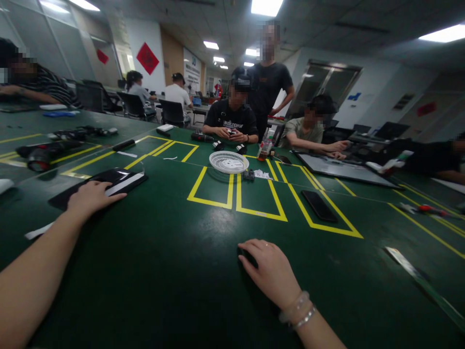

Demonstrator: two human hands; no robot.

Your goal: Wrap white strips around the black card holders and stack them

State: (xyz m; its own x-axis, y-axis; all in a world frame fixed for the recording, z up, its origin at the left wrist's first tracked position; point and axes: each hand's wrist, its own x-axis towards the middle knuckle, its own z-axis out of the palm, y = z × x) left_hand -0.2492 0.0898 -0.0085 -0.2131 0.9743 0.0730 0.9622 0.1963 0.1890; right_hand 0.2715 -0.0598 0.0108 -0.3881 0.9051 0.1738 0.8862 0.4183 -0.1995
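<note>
My left hand (89, 196) lies flat with its fingers apart on a thin, shiny black flat item (127, 175) that has a white strip along it. The palm and fingers cover part of this item, and I cannot tell its exact kind. My right hand (267, 269), with a bracelet at the wrist, is curved over a small black rounded object (250, 257) on the green table (181, 271). Most of that object is hidden under the hand; it looks like a computer mouse.
Yellow tape marks rectangles on the table. Ahead stands a white slotted basket (228, 162), with a bottle (265, 149) beyond it. A black phone (319, 206) lies at right, a power drill (43, 154) at left. Several people sit around; one person (271, 82) stands.
</note>
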